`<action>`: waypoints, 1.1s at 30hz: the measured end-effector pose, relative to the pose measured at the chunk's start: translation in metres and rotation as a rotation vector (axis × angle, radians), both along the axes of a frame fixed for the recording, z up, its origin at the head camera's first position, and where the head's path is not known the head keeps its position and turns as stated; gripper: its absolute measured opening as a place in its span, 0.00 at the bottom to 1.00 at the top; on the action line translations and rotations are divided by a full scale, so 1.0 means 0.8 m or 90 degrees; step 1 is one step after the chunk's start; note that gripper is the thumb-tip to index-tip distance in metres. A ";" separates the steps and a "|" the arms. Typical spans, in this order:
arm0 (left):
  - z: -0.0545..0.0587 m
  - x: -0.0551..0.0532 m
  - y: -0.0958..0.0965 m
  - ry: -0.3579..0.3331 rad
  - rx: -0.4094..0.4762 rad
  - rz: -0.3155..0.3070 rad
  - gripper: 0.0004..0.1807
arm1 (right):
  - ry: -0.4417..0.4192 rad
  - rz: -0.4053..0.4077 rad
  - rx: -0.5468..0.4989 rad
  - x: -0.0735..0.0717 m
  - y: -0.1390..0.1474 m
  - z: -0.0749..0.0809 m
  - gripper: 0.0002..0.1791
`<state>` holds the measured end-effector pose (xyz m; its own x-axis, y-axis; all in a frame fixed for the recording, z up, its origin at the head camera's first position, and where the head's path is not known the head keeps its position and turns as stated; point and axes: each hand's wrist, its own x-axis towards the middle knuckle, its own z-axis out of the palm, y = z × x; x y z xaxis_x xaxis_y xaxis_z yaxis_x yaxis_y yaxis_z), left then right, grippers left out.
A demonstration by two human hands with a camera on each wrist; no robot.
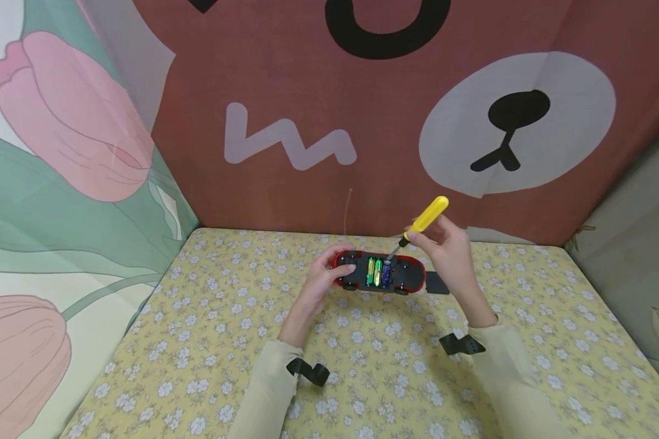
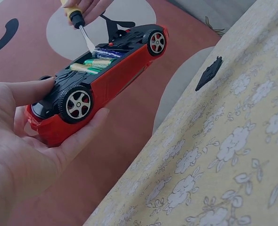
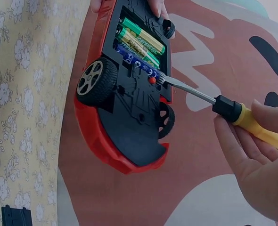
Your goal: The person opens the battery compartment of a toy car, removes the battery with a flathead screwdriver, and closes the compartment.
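Note:
A red toy car point(image 2: 122, 75) is held upside down by my left hand point(image 2: 30, 127), its thumb on the black underside and its fingers along the red body. Its battery compartment lies uncovered. Two green batteries point(image 3: 141, 40) sit side by side there, with a blue battery point(image 3: 136, 61) beside them. My right hand point(image 1: 445, 247) grips a screwdriver point(image 1: 428, 214) with a yellow handle and black collar. The screwdriver's metal tip meets the end of the blue battery, close to a small red spot on the car's underside.
On the flowered tablecloth point(image 1: 198, 341) lies a black battery cover point(image 2: 208, 74), just past the car's right end in the head view. A brown curtain with a cartoon face point(image 1: 384, 134) hangs behind the table. A thin wire point(image 1: 346, 210) rises behind the car.

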<state>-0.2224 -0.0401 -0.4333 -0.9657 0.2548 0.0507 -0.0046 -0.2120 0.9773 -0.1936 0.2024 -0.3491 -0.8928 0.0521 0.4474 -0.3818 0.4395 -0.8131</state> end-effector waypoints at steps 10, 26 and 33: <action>0.002 0.001 0.001 -0.010 0.003 -0.002 0.23 | 0.027 -0.012 -0.146 0.000 0.006 -0.001 0.17; -0.003 -0.001 -0.003 -0.018 0.018 -0.003 0.24 | 0.009 -0.003 -0.315 0.005 0.042 0.007 0.16; -0.003 -0.001 -0.005 -0.024 0.029 -0.003 0.26 | -0.019 0.003 -0.331 0.006 0.068 0.002 0.20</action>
<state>-0.2233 -0.0440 -0.4358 -0.9658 0.2578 0.0265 -0.0417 -0.2556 0.9659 -0.1889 0.2565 -0.3473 -0.9057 0.2571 0.3371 -0.3556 -0.0277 -0.9342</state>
